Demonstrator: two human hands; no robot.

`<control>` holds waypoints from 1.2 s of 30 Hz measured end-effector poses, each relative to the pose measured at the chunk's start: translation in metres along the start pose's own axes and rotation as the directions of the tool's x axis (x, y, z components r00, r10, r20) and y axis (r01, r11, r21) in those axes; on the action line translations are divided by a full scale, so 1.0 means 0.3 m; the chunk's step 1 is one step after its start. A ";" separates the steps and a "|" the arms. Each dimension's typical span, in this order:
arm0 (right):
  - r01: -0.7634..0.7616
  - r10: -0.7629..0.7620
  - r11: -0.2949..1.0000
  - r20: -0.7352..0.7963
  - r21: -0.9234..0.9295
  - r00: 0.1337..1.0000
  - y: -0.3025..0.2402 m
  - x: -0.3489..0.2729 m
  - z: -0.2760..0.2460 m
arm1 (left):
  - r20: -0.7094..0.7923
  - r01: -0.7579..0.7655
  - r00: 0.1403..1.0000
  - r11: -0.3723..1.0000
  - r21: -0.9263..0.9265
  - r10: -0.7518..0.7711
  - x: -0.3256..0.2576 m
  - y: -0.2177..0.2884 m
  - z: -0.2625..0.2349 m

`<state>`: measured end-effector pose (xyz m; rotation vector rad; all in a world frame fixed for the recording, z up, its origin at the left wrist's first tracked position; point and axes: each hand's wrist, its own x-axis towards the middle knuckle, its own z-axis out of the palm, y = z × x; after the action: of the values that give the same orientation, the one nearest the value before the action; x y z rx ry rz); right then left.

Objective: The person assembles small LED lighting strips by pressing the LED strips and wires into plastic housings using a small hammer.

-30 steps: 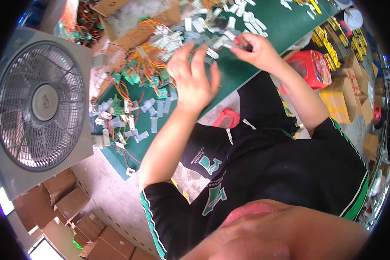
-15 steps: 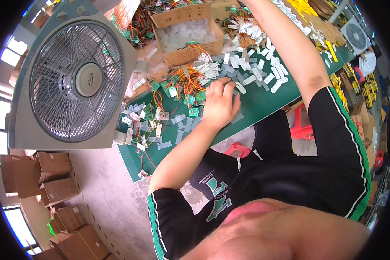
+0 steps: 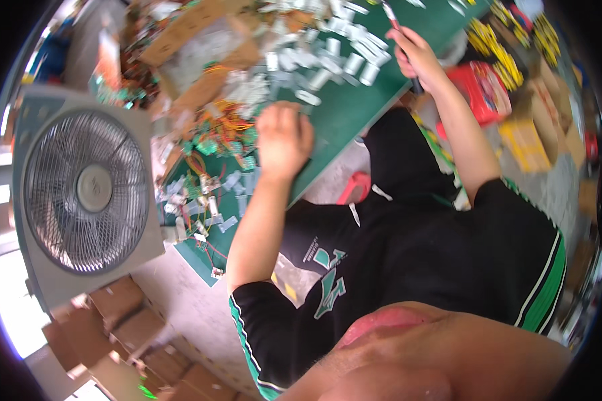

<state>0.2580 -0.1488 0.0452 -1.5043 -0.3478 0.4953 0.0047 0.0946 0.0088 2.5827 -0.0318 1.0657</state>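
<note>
My left hand (image 3: 282,139) rests palm down on the green table (image 3: 334,130), fingers slightly bent and thumb apart, with nothing visible in it. Just beyond its fingertips lies a pile of white flat strips (image 3: 246,92). Beside it on the left are orange and red wires (image 3: 229,130) with small green circuit boards (image 3: 207,145). Over the table's right edge, my right hand (image 3: 415,57) is closed around a slim tool (image 3: 396,25) with a dark red and black handle and a pale metallic upper end; blur hides its exact kind.
A large grey fan (image 3: 90,190) stands at the left. White plastic casings (image 3: 354,57) lie scattered over the far table, near an open cardboard box (image 3: 201,43). Right of the table are a red bag (image 3: 478,93) and a yellow-taped carton (image 3: 525,144). More cartons (image 3: 117,304) sit lower left.
The view has swung and blurred. My right arm, formerly stretched out past the top edge, is drawn back and its hand now shows with the slim tool. My left hand stays by the wires.
</note>
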 end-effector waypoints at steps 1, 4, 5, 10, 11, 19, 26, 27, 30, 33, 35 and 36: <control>-0.007 0.007 1.000 -0.023 -0.017 1.000 0.048 0.030 -0.067 | -0.016 -0.022 1.000 1.000 0.008 0.022 0.017 0.001 0.001; 0.061 -0.057 0.997 -0.083 0.049 0.995 0.108 0.100 -0.166 | -0.011 -0.062 0.998 0.997 0.041 0.062 0.021 -0.012 0.049; 0.069 -0.058 0.995 -0.135 0.076 0.989 0.108 0.123 -0.172 | 0.004 -0.080 0.997 0.996 0.043 0.080 0.025 -0.004 0.056; 0.071 -0.076 0.980 0.019 0.185 0.997 0.081 0.072 -0.150 | -0.001 -0.157 0.987 0.969 0.190 0.160 -0.004 0.000 0.031; 0.060 -0.065 0.979 0.021 0.195 0.998 0.087 0.064 -0.141 | 0.006 -0.143 0.989 0.968 0.205 0.145 -0.007 0.008 0.019; 0.250 -0.112 0.815 0.280 -0.523 0.953 0.191 0.184 -0.151 | -0.001 0.307 0.951 0.941 0.142 -0.310 -0.073 0.113 -0.072; 0.402 -0.167 0.569 0.378 -0.717 0.910 0.152 0.180 -0.095 | 0.016 0.391 0.914 0.892 0.224 -0.405 -0.228 0.254 -0.077; 0.405 -0.155 0.564 0.390 -0.720 0.908 0.158 0.186 -0.103 | 0.018 0.394 0.913 0.891 0.226 -0.408 -0.236 0.265 -0.065; 0.388 -0.159 0.572 0.366 -0.723 0.917 0.157 0.199 -0.106 | -0.001 0.356 0.928 0.889 0.290 -0.371 -0.250 0.283 -0.024; 0.351 -0.109 0.613 0.364 -0.708 0.925 0.121 0.184 -0.101 | -0.029 0.370 0.920 0.843 0.389 -0.391 -0.254 0.295 -0.005; 0.325 -0.059 0.648 0.379 -0.689 0.923 0.125 0.175 -0.091 | -0.049 0.396 0.910 0.825 0.403 -0.413 -0.254 0.292 0.003; 0.371 -0.085 0.672 0.431 -0.641 0.898 0.142 0.173 -0.087 | -0.041 0.366 0.922 0.832 0.417 -0.385 -0.254 0.291 0.004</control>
<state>0.3116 -0.1448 -0.0027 -2.0797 -1.1310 0.4533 -0.0623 0.0039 -0.0175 2.8061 0.7459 0.9403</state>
